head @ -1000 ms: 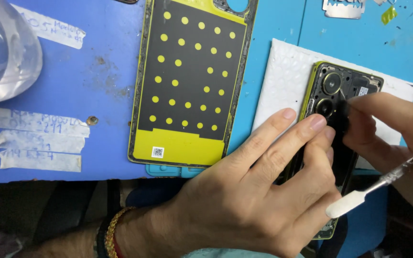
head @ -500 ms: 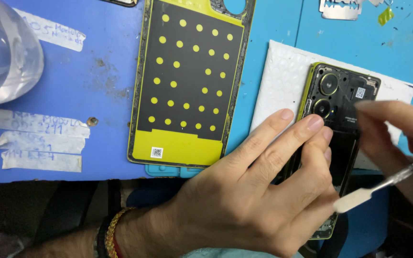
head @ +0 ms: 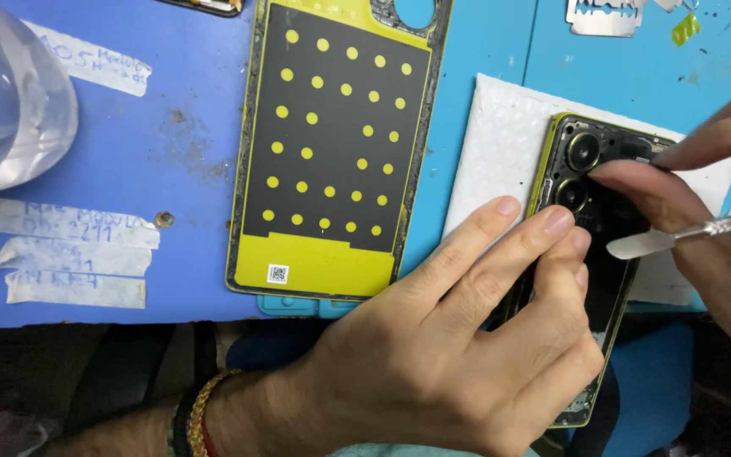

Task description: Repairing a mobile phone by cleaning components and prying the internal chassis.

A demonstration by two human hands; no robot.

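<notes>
Since half a second ago my right hand [head: 725, 182] has slid its fingertips onto the camera end of the opened black phone with yellow-green frame [head: 592, 211] at three o'clock, pinching a clear-handled flat metal spudger [head: 678, 235], while my left hand [head: 458, 338] presses spread fingers flat, steadying it on the white foam pad [head: 501, 135].

White paper tape labels [head: 74, 254] lie at the blue mat's left — another strip [head: 90, 63] higher up.

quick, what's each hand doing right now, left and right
Left hand: open, fingers flat on the opened phone, pinning it down.
Right hand: closed on a thin metal pry tool, fingertip touching the phone near its cameras.
</notes>
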